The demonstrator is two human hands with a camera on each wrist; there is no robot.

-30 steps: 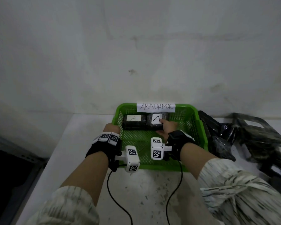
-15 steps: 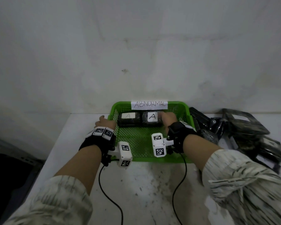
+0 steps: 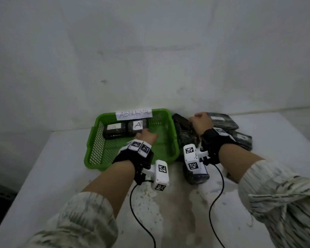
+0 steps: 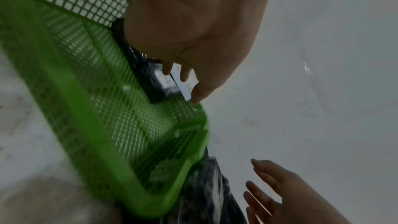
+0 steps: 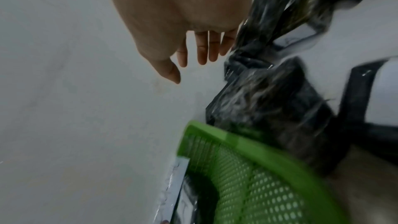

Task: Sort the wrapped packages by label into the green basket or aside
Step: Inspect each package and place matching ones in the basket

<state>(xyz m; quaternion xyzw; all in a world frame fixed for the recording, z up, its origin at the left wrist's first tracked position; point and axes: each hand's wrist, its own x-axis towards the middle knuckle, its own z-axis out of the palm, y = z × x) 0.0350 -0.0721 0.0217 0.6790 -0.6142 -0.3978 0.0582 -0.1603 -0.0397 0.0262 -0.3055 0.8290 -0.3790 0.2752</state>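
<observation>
The green basket point(image 3: 97, 164) bears an "ABNORMAL" sign on its back rim. At its back lie two black wrapped packages with white labels, one marked "A" point(image 3: 137, 127) and one to its left point(image 3: 115, 130). My left hand point(image 3: 145, 136) hovers inside the basket just in front of the "A" package and holds nothing. In the left wrist view its loose fingers point(image 4: 167, 71) hang over that package point(image 4: 150, 81). My right hand point(image 3: 200, 121) is above the pile of black packages point(image 3: 222, 120) right of the basket. Its fingers point(image 5: 202, 54) are straight and empty.
More wrapped packages point(image 5: 269, 100) lean against the basket's right wall point(image 5: 258, 168). One package point(image 3: 197, 178) lies in front, under my right wrist camera. A white wall stands right behind the basket. The white table point(image 3: 52, 167) drops off at the left.
My right hand left the "A" package in the basket and moved right over the pile. My left hand moved from the basket's left rim to inside the basket.
</observation>
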